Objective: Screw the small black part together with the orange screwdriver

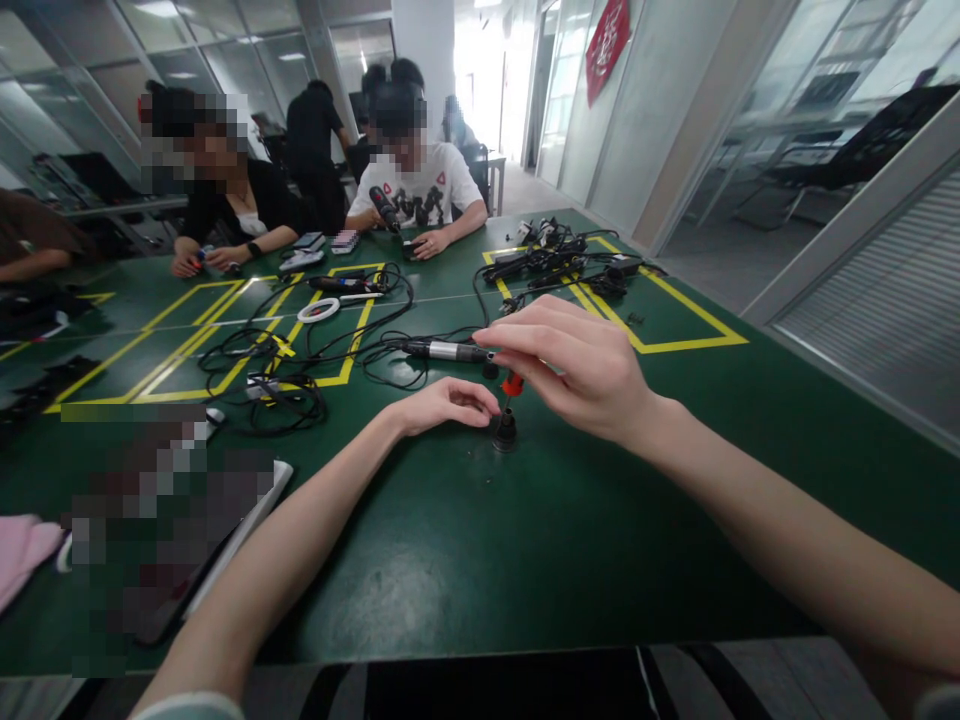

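My right hand [574, 365] is closed around a screwdriver [513, 385] with a red-orange handle, mostly hidden by the fingers. Its thin shaft points down into the top of a small black round part [505, 432], which stands upright on the green table and has a wide base and a narrow neck. From the left, my left hand [442, 408] reaches in with curled fingers, thumb and fingertips close together at the part's neck. Just behind lies a silver-and-black electric screwdriver [448, 351] with its cable, near a small black piece [490, 370].
Coiled black cables [289, 395] and a white ring [319, 310] lie at the left middle. A heap of black cables and adapters [544, 255] covers the far right. A phone-like device [217, 545] lies at the near left. Across the table [420, 590], a person [420, 185] holds a power tool.
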The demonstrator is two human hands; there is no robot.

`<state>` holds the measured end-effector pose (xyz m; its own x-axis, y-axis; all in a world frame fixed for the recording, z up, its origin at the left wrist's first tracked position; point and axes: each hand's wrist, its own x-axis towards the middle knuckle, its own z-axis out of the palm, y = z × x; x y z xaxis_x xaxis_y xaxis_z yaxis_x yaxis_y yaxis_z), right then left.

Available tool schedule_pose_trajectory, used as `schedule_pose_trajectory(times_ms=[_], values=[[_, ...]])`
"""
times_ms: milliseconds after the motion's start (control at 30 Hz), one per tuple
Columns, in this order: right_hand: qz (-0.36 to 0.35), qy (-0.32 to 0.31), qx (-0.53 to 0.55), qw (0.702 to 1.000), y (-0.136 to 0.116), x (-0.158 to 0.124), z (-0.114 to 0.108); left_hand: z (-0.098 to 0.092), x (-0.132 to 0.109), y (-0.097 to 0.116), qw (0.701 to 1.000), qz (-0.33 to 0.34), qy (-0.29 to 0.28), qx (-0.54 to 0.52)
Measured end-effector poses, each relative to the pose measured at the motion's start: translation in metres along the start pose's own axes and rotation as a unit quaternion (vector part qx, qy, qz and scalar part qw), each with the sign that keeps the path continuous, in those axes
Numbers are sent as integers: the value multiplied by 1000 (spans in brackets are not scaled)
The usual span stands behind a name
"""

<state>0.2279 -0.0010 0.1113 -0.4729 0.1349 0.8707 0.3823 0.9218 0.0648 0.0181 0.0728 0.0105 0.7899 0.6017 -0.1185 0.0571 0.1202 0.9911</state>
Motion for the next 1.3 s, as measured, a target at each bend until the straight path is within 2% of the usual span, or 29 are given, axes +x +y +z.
schedule_pose_trajectory(times_ms=[233, 367, 667, 733, 867, 1067, 1200, 1300], values=[[5, 7, 13, 1000, -4, 0, 5, 9, 3, -1, 1000, 6, 12, 16], [1, 15, 7, 1000, -4, 1, 3, 9, 2, 1, 1000, -3, -5, 6], [4, 7, 20, 1000, -5, 2, 5, 8, 5, -1, 999, -14, 0, 44], [28, 13, 42, 999, -7, 3, 5, 7, 5, -1, 999, -13, -5, 46], [124, 40, 87, 988, -11, 3, 8, 9, 4, 0, 999, -12, -17, 48], [274, 52, 175, 944, -12, 1, 14, 15, 4, 2, 993, -6, -30, 116], [308, 66, 220, 923, -11, 0, 16, 15, 4, 2, 992, -15, -34, 120], [293, 24, 218, 931, -11, -1, 16, 14, 5, 1, 991, -13, -39, 125]])
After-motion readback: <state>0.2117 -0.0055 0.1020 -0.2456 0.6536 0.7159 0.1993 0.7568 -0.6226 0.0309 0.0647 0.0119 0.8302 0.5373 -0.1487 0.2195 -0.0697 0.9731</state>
